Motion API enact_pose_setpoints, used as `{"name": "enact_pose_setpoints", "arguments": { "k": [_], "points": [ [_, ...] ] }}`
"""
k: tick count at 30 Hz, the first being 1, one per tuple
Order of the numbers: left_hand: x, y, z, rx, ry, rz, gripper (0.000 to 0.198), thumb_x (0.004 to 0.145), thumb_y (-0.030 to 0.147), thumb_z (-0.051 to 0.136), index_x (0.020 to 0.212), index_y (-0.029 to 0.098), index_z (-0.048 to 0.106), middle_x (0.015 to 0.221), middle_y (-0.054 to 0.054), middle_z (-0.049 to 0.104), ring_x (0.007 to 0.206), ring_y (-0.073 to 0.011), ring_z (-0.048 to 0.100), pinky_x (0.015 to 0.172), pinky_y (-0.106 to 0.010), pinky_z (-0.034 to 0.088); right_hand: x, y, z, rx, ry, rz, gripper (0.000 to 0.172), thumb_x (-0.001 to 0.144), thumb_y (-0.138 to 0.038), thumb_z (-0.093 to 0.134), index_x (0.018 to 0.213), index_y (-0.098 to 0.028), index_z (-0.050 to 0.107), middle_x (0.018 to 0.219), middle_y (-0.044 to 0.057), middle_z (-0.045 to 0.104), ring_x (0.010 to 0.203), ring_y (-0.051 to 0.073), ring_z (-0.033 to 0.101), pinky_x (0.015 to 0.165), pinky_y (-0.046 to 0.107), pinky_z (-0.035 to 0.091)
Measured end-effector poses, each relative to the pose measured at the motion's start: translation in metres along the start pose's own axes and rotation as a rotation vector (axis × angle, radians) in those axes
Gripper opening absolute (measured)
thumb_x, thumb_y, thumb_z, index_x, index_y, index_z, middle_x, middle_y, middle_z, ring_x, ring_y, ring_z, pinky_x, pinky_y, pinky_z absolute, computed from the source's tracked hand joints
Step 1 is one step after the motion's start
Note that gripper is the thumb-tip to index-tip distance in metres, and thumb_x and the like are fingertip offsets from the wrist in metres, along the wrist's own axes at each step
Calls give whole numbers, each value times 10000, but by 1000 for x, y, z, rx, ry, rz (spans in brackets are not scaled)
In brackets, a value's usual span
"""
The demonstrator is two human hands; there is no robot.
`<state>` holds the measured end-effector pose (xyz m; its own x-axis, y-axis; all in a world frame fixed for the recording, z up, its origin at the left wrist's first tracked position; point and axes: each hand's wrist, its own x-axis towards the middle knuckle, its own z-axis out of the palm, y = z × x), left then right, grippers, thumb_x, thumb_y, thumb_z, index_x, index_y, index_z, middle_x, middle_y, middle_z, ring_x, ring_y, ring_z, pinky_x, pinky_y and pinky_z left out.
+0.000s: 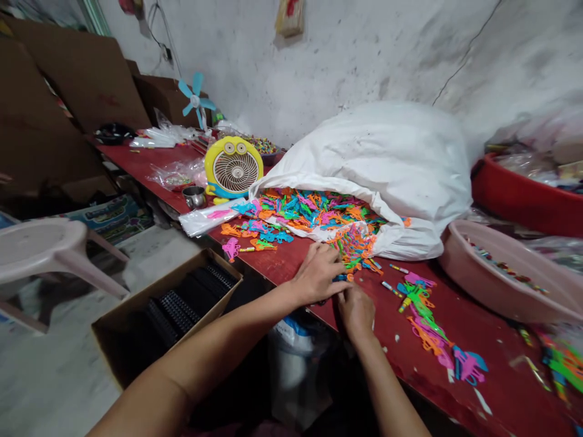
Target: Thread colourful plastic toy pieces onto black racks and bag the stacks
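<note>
At the front edge of the red table (277, 258), my left hand (319, 273) is bent, its thumb reaching toward my right hand (356, 311). The right hand is closed close beside it. A small blue and orange piece (345, 277) shows at the left fingers; what the two hands grip between them is mostly hidden. Just beyond them, colorful plastic pieces (314, 209) spill from the mouth of a large white sack (378, 158). More linked plastic pieces (423, 309) lie to the right, with small printed tubes (392, 289) near them.
A yellow fan (237, 169), a metal cup (194, 197) and clear plastic bags (209, 218) stand or lie left of the sack. Below the table edge is a cardboard box (104, 315) of black items. A pink basin (510, 273) and red basin (523, 194) are at right; a stool (40, 249) is left.
</note>
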<state>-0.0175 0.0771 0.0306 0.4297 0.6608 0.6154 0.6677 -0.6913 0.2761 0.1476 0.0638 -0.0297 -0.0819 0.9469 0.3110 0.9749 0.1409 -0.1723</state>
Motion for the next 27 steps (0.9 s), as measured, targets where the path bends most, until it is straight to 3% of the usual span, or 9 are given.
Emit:
{"name": "enact_pose_setpoints", "arguments": {
  "k": [3,10,18,22,27],
  "points": [
    [2,0,6,60,-41,-54,245,929,412,561,929,225,719,959,-54,651,971,-220,507,874,-389,325,5,-8,-6,-33,-65,51,315,993,-341,394,1026,-166,655,850,111,719,690,188,646,562,265,302],
    [28,4,-1,145,-269,-139,245,927,382,567,867,198,716,954,-61,673,966,-241,541,843,-400,325,12,-18,-9,-70,-167,129,376,1006,-362,334,1131,-148,617,910,154,719,783,238,679,628,292,374],
    [34,4,-1,222,-320,-115,214,914,351,584,845,187,702,950,-63,687,969,-245,581,847,-403,333,13,-15,-4,0,-160,134,350,996,-348,347,1135,-152,601,942,149,716,814,235,676,669,294,391],
    [35,2,-8,235,-376,-125,224,918,363,574,882,187,706,988,-63,696,985,-245,601,841,-387,354,13,9,3,270,-138,25,259,913,-310,462,1047,-148,613,931,115,711,797,207,647,674,280,400],
    [41,3,-11,306,-404,-102,215,903,342,584,859,168,703,977,-89,699,983,-259,614,862,-393,359,14,47,11,682,-85,12,236,795,-300,487,884,-143,639,667,20,650,603,154,564,595,253,406]
  ]
}}
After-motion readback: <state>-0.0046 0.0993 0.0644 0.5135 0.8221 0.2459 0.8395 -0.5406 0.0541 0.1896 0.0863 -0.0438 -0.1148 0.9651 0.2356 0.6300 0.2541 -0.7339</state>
